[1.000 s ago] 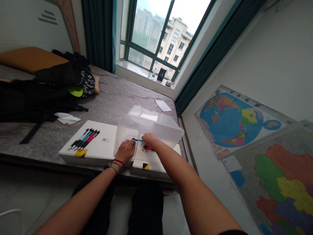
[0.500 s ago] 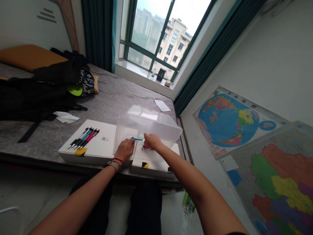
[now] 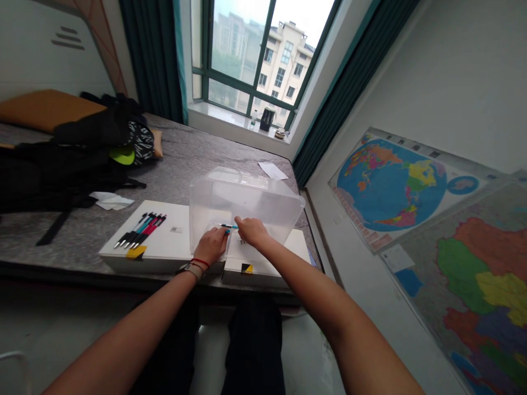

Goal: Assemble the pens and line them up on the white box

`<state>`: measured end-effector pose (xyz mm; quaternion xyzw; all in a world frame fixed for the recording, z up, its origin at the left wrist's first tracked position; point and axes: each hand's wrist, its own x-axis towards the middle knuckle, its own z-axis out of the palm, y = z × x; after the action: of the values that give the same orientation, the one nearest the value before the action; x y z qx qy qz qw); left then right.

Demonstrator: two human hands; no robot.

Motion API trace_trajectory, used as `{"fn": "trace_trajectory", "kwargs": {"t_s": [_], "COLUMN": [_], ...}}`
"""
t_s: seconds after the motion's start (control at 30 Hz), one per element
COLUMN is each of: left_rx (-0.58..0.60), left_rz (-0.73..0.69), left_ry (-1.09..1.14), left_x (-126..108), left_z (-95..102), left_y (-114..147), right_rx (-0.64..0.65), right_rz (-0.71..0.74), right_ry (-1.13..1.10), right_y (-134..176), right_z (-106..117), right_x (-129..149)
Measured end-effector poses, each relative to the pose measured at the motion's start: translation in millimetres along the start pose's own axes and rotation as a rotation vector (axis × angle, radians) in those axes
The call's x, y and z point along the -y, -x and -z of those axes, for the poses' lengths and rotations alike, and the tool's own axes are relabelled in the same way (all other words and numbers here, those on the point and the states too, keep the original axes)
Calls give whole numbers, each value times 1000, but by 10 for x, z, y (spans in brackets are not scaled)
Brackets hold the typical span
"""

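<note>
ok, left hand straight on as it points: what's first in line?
Likely the blue-barrelled pen held by the right hand, then the translucent plastic bin; depth is unclear.

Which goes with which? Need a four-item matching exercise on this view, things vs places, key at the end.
Things
1. Row of pens
2. Red bracelet
3. Blue pen piece
4. World map

Places
A. At the right hand
B. On the right wall
C. On the left white box
D. On the left arm

Pairs: 1-C, 2-D, 3-A, 4-B
</note>
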<state>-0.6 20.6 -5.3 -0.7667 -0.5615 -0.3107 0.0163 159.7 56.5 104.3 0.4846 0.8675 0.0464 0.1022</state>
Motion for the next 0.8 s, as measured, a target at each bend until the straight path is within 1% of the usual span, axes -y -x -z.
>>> {"fn": "trace_trajectory", "kwargs": {"t_s": [0.17, 0.23, 0.37, 0.43, 0.5, 0.57, 0.63, 0.73, 0.8], "left_rx": [3, 10, 13, 12, 7, 1, -2, 3, 4], "left_rz": [-16, -23, -46, -39, -17, 3, 16, 14, 14], "left_ry": [6, 1, -6, -14, -23, -34, -41, -43, -45], "left_x": [-1, -9, -21, -21, -19, -20, -27, -46, -59], "left_z": [-15, -9, 0, -6, -16, -23, -20, 1, 15], "left_y": [-4, -7, -8, -5, -1, 2, 2, -3, -6], "right_rx": [-82, -138, -333, -432, -518, -566, -584, -613, -643], "right_rz": [-173, -248, -340, -376, -411, -430, -428, -372, -321], "right_ry": [-173, -268, -570, -741, -866, -949, -1021, -1106, -1108], "right_y": [132, 136, 78, 53, 45, 53, 68, 95, 115], "right_z": [-187, -276, -411, -454, -486, -510, -525, -515, -481], "right_x": [52, 80, 91, 63, 23, -10, -20, 11, 51]}}
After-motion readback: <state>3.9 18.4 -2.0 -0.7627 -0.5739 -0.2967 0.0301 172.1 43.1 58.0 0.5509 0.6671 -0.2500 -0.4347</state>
